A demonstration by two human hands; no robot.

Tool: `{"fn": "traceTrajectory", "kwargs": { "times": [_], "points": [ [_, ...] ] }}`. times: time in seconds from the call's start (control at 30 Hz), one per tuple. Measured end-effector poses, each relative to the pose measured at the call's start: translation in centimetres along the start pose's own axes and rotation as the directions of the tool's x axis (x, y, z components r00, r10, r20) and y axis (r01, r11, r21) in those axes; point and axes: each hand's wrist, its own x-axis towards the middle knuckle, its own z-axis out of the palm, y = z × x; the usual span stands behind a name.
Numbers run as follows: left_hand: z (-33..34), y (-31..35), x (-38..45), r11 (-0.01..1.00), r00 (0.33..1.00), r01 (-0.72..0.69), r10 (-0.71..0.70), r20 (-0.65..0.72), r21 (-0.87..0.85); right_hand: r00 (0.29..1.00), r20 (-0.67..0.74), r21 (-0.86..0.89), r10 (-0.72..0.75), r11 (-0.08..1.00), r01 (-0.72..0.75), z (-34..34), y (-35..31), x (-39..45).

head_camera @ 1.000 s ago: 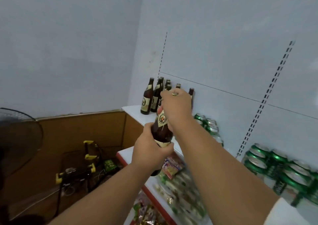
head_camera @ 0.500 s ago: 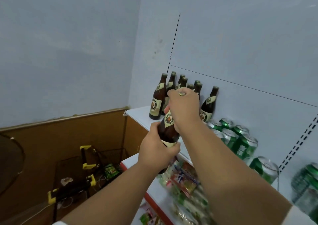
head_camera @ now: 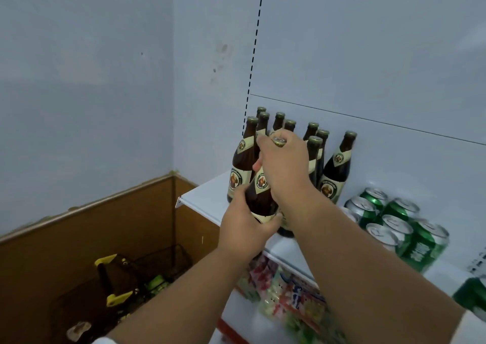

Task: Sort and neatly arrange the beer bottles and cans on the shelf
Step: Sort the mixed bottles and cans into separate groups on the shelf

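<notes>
I hold one brown beer bottle with a cream label in both hands, tilted slightly, over the front of the white shelf. My left hand grips its lower body. My right hand grips its neck just under the gold cap. Behind it, several matching bottles stand upright in a cluster against the shelf's back panel. To their right, several green cans stand on the same shelf. I cannot tell whether the held bottle's base touches the shelf.
A lower shelf with a red edge carries colourful snack packets. On the floor at the left sit black wire baskets with yellow handles. A brown wood-panelled wall closes the corner.
Both hands have carried the bottle closer to the cluster of bottles on the shelf. The view has shifted right and nearer, showing more bottles and cans.
</notes>
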Motion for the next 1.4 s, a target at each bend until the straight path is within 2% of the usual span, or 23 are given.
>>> {"fn": "traceTrajectory", "kwargs": {
  "times": [0.17,0.33,0.4,0.5,0.6,0.7,0.77,0.8,0.9,1.0,1.23,1.33,1.4],
  "points": [
    [0.1,-2.0,4.0,0.997,0.996,0.034,-0.028,0.087,-0.07,0.999,-0.022,-0.042,0.044,0.998,-0.045,2.1,0.7,2.4],
    [0.7,-3.5,6.5,0.991,0.988,-0.043,0.061,0.141,-0.123,0.995,-0.096,-0.311,0.033,0.948,-0.061,3.4,1.9,4.5],
    [0.9,-3.8,7.5,0.989,0.985,-0.03,0.053,0.164,-0.142,0.994,-0.11,-0.535,-0.001,0.843,-0.058,3.3,1.8,5.5],
    [1.2,-4.2,8.5,0.99,0.971,-0.017,0.05,0.232,-0.142,0.998,0.007,-0.829,-0.065,0.557,0.042,2.7,1.1,6.8],
    [0.8,-4.5,8.5,0.996,0.966,-0.044,0.063,0.25,-0.079,0.99,0.135,-0.946,-0.041,0.291,0.141,2.1,0.2,7.7],
    [-0.1,-5.5,7.2,0.986,0.98,-0.161,0.154,0.123,0.046,0.982,0.189,-0.967,-0.004,0.175,0.187,2.1,-0.4,8.4],
    [-0.5,-6.4,6.2,0.959,0.967,-0.252,0.245,0.071,0.126,0.979,0.204,-0.969,0.003,0.142,0.201,2.0,-0.6,8.7],
    [-0.6,-6.5,6.0,0.957,0.964,-0.256,0.243,0.108,0.134,0.978,0.211,-0.97,0.003,0.128,0.209,2.0,-0.6,8.8],
    [-0.5,-6.4,6.8,0.972,0.956,-0.187,0.146,0.256,0.143,0.977,0.213,-0.975,0.008,0.065,0.212,2.3,-0.6,9.4],
    [0.2,-5.9,8.0,0.978,0.951,-0.147,0.099,0.292,0.148,0.986,0.164,-0.986,0.037,0.025,0.164,2.5,-0.5,10.3],
    [1.7,-5.2,9.1,0.995,0.911,-0.077,0.044,0.409,0.065,0.989,0.117,-0.993,0.091,-0.011,0.118,2.4,0.0,11.8],
    [1.5,-4.8,8.9,0.993,0.895,-0.114,0.094,0.436,0.02,0.991,0.093,-0.995,0.096,0.03,0.09,1.9,0.2,11.5],
    [1.1,-4.0,8.7,0.989,0.905,-0.146,0.14,0.402,-0.017,0.992,0.12,-0.993,0.036,0.028,0.119,1.5,0.0,10.9]
  ]
}}
